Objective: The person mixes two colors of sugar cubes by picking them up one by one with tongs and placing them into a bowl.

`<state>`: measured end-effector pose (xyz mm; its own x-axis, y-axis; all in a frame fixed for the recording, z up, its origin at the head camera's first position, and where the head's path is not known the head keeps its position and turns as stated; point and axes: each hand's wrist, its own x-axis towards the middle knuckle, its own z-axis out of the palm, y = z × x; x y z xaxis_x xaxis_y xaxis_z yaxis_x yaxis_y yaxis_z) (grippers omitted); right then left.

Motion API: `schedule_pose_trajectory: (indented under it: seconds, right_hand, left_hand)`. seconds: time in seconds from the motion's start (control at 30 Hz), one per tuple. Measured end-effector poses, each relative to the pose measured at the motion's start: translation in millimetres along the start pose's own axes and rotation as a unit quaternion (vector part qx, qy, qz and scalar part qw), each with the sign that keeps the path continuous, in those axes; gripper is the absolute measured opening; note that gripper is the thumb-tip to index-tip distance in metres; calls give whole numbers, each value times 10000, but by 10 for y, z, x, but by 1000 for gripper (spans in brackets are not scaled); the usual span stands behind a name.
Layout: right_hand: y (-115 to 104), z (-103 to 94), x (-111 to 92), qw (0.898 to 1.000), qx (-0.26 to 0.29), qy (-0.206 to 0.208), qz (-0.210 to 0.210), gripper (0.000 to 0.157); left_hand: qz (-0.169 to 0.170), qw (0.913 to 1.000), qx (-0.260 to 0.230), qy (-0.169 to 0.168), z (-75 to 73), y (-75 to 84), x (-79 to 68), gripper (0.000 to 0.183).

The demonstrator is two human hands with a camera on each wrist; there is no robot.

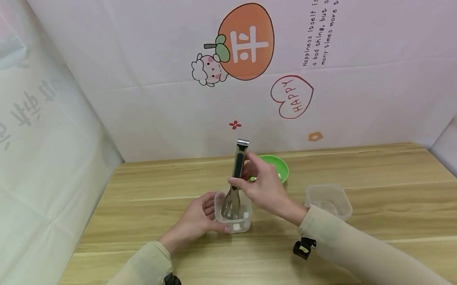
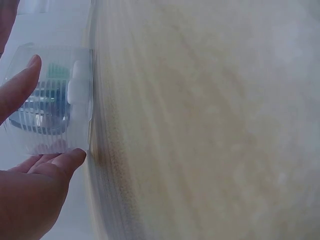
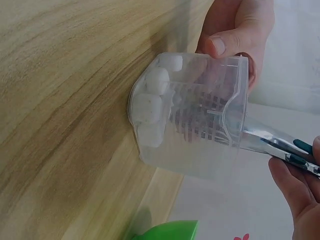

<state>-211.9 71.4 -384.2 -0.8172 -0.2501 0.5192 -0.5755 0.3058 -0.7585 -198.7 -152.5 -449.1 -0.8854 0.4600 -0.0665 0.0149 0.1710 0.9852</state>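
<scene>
A clear plastic container [image 1: 247,223] stands on the table, with several white cube-like pieces [image 3: 148,108] at its bottom. Its left side is held by my left hand [image 1: 193,220], the thumb at the front and the other fingers around the far side. My right hand [image 1: 265,186] grips metal tongs [image 1: 238,163] with dark handle inserts, between thumb and fingers. Tilted slightly, the tongs reach head-down into the container. Through the ribbed wall in the right wrist view, their slotted head looks blurred, so whether it pinches a piece cannot be told.
Behind my right hand sits a green dish [image 1: 277,163], partly hidden, with some white bits on it. A second clear container [image 1: 331,192] stands to the right, beside my right sleeve. The wooden table [image 1: 162,179] ends at a printed cloth wall [image 1: 170,117].
</scene>
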Motion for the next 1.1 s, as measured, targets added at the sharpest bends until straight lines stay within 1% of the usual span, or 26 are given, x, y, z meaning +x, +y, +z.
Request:
schedule_pose_trajectory:
  seconds: [0.2,0.33,0.6,0.93,1.1]
  right_hand:
    - [8,18,-4,9999,-60,-70,57,34]
    - [14,22,-11,10000,-78,-19,39,33]
    - [38,-6,10,9999,-87,144,-16,34]
    - [54,28,-6,9999,-54,71,74,32]
    - [59,44,-10,9999,-16,107,37,32]
  left_hand:
    - [35,10000,5,7,0,8,4,95]
    - [56,10000,28,6,-5,12,7,95]
    - [-20,10000,10,1,-9,23,5,97]
    - [-42,10000,68,11,1,10,-2,97]
    - [-39,10000,45,-1,1,-3,-8,97]
